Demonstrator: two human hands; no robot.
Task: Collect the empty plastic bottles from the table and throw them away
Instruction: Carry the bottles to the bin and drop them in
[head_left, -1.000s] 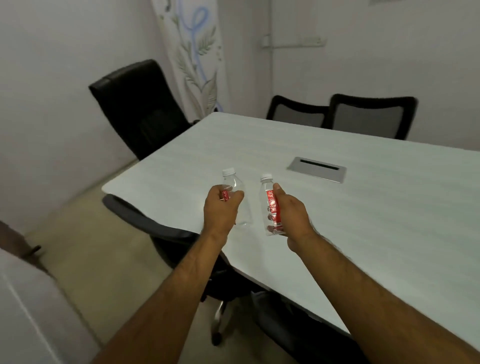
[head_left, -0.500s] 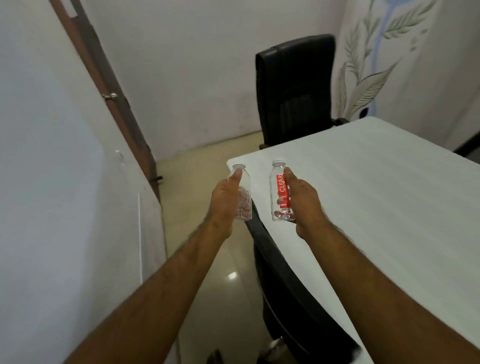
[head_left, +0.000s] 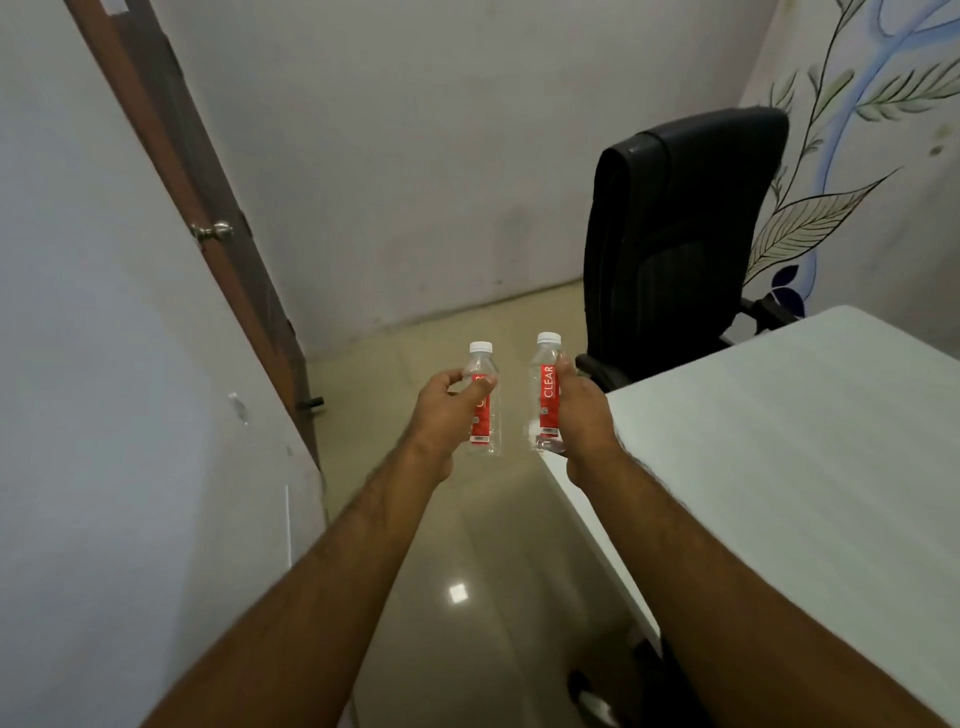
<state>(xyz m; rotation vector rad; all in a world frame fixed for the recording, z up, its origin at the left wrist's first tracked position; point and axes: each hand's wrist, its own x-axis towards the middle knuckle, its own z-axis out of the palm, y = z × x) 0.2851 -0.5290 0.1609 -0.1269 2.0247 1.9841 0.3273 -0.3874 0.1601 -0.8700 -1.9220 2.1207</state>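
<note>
In each hand (head_left: 447, 410), a bottle (head_left: 544, 400)

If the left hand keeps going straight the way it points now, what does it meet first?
Nothing close: the left hand, holding its bottle, points over open floor toward the far wall. That wall looks like first contact, though depth is unclear.

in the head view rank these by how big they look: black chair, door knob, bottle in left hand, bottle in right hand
1. black chair, by far the largest.
2. and 3. The bottle in the left hand and the bottle in the right hand look about the same size; I won't rank them.
4. door knob, the smallest, though it is farther from the camera.
</note>
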